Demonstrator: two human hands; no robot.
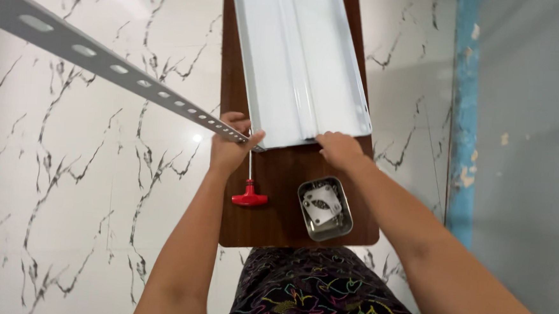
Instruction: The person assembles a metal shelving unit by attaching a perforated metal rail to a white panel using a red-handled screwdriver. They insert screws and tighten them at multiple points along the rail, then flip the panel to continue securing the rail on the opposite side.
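My left hand grips the near end of a long grey slotted metal bar that runs up to the left edge of view. The bar's tip meets the near left corner of a white metal shelf panel lying on a brown wooden board. My right hand presses its fingers on the panel's near edge at the right. A red T-handle tool lies on the board just below my left hand.
A small steel tray with metal plates and fasteners sits on the board near my right forearm. The floor is white marble-pattern tile. A grey wall with a blue strip stands at the right.
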